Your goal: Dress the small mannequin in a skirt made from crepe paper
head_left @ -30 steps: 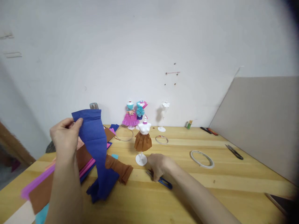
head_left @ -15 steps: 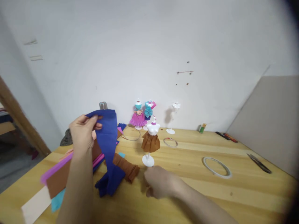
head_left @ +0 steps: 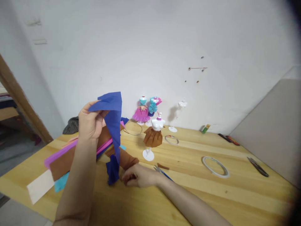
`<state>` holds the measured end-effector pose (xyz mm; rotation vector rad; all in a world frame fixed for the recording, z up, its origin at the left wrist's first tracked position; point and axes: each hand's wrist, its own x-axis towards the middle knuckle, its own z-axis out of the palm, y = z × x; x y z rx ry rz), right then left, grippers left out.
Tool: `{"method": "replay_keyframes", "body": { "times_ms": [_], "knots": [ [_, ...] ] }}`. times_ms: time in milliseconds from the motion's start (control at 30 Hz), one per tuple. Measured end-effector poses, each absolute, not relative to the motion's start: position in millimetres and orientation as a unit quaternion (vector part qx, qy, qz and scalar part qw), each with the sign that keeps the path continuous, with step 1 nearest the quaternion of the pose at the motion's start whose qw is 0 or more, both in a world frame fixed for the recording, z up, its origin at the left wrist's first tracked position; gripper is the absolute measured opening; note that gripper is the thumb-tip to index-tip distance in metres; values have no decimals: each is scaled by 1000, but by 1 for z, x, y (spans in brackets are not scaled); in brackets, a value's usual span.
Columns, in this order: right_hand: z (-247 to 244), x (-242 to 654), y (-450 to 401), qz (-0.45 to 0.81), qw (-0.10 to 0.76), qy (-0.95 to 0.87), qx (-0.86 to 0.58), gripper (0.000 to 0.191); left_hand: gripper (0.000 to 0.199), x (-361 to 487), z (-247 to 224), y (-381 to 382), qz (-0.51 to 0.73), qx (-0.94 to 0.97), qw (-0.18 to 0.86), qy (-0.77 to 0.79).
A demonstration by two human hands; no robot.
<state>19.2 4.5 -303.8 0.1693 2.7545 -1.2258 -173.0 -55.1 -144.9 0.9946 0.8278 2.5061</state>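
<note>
Pinching the blue strip at nine o'clock in view, the left hand seems raised to let it hang. Near six o'clock the right hand curls; its grip I cannot tell.

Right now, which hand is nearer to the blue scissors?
The right. The right hand is close beside the blue scissors, just to their left; the left hand is farther left and held higher, gripping a blue strip.
</note>
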Motion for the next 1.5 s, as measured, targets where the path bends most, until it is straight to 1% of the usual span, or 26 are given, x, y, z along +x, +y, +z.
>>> {"method": "replay_keyframes", "body": {
  "times_ms": [67, 167, 200, 233, 267, 300, 367, 400, 467, 533, 567, 633, 733, 800, 867, 967, 1000, 1067, 1167, 1233, 1333, 1433, 1500],
  "knots": [
    [-310, 16, 5, -389, 11, 917, 84, 39, 18, -173, -144, -56, 871, 364, 165, 287],
    [-309, 19, 14, -344, -79, 924, 144, 64, 18, -172, -143, -57, 860, 384, 168, 291],
    [-306, 21, 16, -336, -100, 923, 161, 70, 17, -172, -143, -57, 858, 390, 167, 291],
    [-303, 23, 18, -332, -114, 921, 171, 71, 17, -171, -143, -56, 856, 395, 167, 288],
    [-299, 25, 18, -332, -124, 920, 167, 68, 17, -171, -143, -55, 855, 401, 170, 282],
    [-295, 26, 17, -337, -132, 920, 150, 61, 16, -171, -144, -54, 854, 405, 175, 274],
    [-290, 26, 8, -357, -138, 920, 84, 44, 16, -170, -145, -52, 854, 408, 189, 261],
    [-289, 25, 2, -367, -131, 920, 43, 39, 15, -169, -145, -52, 855, 408, 195, 256],
    [-293, 21, -11, -361, -98, 927, -41, 41, 15, -166, -145, -51, 852, 407, 204, 257],
    [-301, 17, -20, -308, -56, 945, -96, 50, 14, -162, -144, -52, 846, 409, 212, 267],
    [-307, 15, -22, -276, -40, 955, -97, 53, 14, -160, -143, -52, 843, 410, 215, 274],
    [-315, 12, -19, -226, -35, 973, -29, 57, 15, -157, -143, -53, 840, 410, 219, 281],
    [-319, 11, -10, -175, -80, 973, 129, 58, 14, -156, -144, -50, 841, 405, 223, 282],
    [-315, 12, -7, -166, -108, 967, 162, 52, 14, -157, -146, -47, 841, 405, 227, 279],
    [-309, 14, -8, -190, -118, 966, 129, 47, 15, -158, -149, -43, 836, 411, 236, 275],
    [-308, 14, -12, -236, -84, 967, 39, 42, 15, -159, -153, -38, 829, 413, 254, 281],
    [-309, 13, -12, -243, -68, 967, 23, 43, 15, -159, -154, -37, 825, 411, 260, 288],
    [-315, 11, -8, -233, -55, 970, 48, 48, 16, -159, -156, -35, 816, 411, 271, 303],
    [-324, 9, 2, -191, -89, 968, 140, 56, 17, -160, -159, -31, 807, 407, 285, 319],
    [-326, 8, 7, -202, -124, 962, 133, 50, 18, -163, -162, -27, 808, 393, 288, 330],
    [-322, 10, 5, -259, -160, 949, 76, 37, 19, -168, -167, -20, 811, 370, 295, 344],
    [-310, 14, -2, -275, -118, 953, 41, 30, 21, -173, -172, -14, 818, 341, 300, 353],
    [-299, 19, -8, -272, -79, 959, 25, 29, 20, -176, -175, -13, 808, 331, 310, 376]
  ]
}}
